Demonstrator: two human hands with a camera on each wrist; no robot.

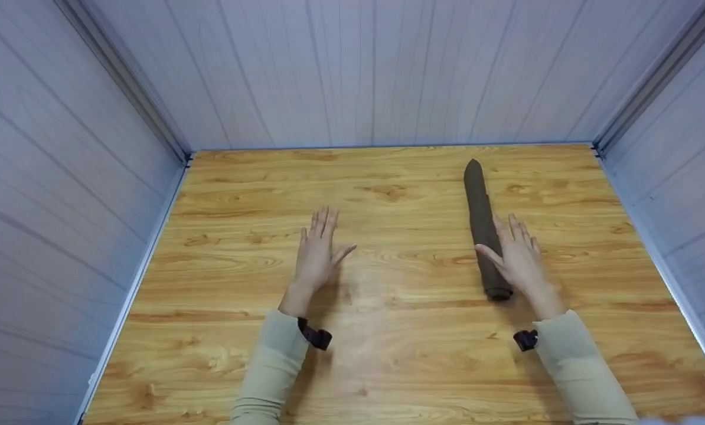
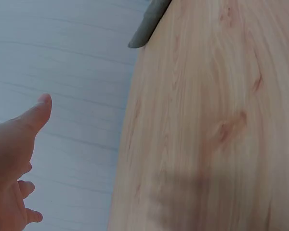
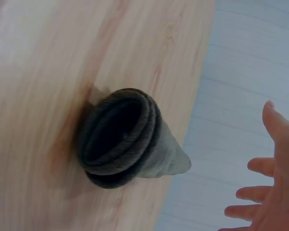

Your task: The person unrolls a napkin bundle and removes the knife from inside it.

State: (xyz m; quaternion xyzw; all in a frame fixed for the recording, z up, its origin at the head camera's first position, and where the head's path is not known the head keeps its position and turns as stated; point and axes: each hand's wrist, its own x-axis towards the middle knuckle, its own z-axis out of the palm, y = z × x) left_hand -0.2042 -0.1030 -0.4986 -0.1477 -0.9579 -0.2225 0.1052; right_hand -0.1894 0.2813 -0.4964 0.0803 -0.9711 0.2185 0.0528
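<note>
A dark brown rolled-up towel [image 1: 478, 215] lies lengthwise on the right side of the wooden table. Its near end [image 3: 118, 139] shows layered, hollow coils in the right wrist view, and its far end [image 2: 148, 26] appears at the top of the left wrist view. My right hand [image 1: 516, 257] hovers beside the towel's right side, fingers straight, thumb reaching over the roll; the right wrist view shows a gap between them. Well to the left, my left hand [image 1: 317, 254] is held above the table, fingers extended and thumb spread, with nothing in it.
The wood-grain table [image 1: 388, 354] is bounded by a pale panelled wall [image 1: 352, 71] at the back and similar walls on the left [image 1: 51, 206] and right [image 1: 677, 195]. A dark wrist camera [image 1: 316, 335] is strapped at the left cuff and another [image 1: 525, 340] at the right.
</note>
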